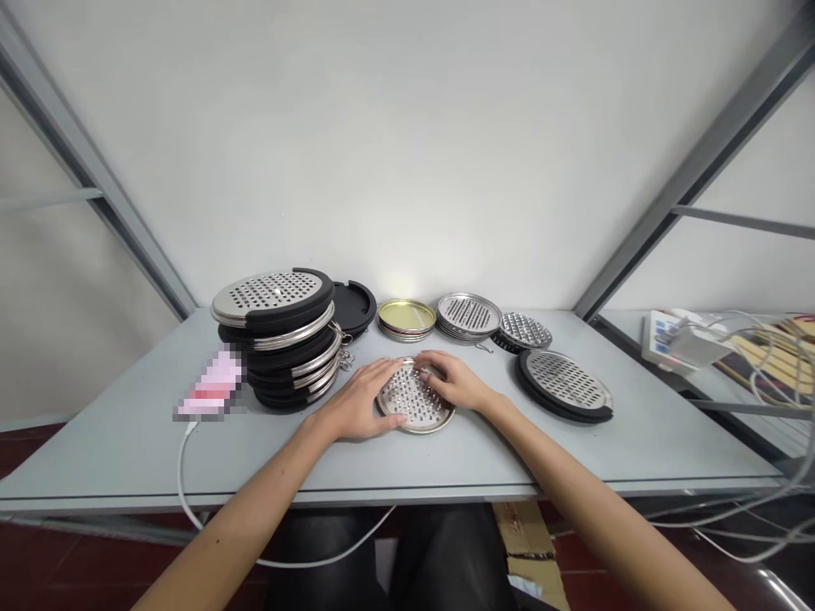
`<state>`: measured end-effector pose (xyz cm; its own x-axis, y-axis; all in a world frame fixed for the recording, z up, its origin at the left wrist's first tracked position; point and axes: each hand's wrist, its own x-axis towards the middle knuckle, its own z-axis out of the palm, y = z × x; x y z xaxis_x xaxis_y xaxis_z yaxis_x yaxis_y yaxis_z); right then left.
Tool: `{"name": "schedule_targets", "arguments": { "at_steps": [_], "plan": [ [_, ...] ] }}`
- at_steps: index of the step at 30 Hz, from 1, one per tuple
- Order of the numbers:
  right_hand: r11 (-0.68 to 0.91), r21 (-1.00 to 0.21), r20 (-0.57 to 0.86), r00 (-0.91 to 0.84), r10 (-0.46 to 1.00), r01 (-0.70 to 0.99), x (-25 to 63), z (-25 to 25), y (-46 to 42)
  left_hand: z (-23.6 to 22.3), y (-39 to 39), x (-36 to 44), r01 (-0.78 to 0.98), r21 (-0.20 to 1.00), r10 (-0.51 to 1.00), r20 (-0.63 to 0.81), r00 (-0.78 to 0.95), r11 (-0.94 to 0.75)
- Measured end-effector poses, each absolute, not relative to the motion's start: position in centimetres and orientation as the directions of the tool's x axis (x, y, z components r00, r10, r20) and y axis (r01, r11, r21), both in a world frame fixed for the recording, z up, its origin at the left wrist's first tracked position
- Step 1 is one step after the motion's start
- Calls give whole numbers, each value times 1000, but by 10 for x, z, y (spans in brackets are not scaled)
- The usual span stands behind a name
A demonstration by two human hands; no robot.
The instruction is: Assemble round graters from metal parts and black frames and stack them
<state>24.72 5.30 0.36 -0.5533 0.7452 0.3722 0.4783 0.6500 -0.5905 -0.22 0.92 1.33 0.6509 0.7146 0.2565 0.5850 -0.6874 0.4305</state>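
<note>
A round metal grater disc lies on the table before me, its raised teeth facing up. My left hand grips its left side, thumb at the front edge and fingers along the back rim. On the back right rim, my right hand holds the same disc with bent fingers; the fingertips are partly hidden. Behind it are a yellowish round plate stack, a stack of slotted grater discs and coarse grater discs. To the right lies a black-rimmed grater.
At left stands a tall stack of black-rimmed graters, with a black round holder behind. A pixelated pink device with a white cable lies beside it. Metal frame posts flank the table; a power strip sits right.
</note>
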Motion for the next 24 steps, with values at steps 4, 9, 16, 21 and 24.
{"name": "schedule_targets", "arguments": {
  "at_steps": [4,9,16,21,24],
  "plan": [
    [685,-575,351,-621,700,447,239,8,61,8,11,-3,621,442,751,234,618,-648],
    [649,-622,402,-533,744,437,238,-2,58,7,12,-1,635,442,764,225,605,-634],
    [654,-520,485,-441,756,549,245,0,55,8,12,0,642,459,777,210,593,-614],
    [646,-467,434,-480,763,604,245,-2,56,8,13,0,648,441,769,184,612,-622],
    [639,-459,411,-491,768,617,245,-4,55,8,14,-1,644,436,759,164,630,-628]
  ]
}}
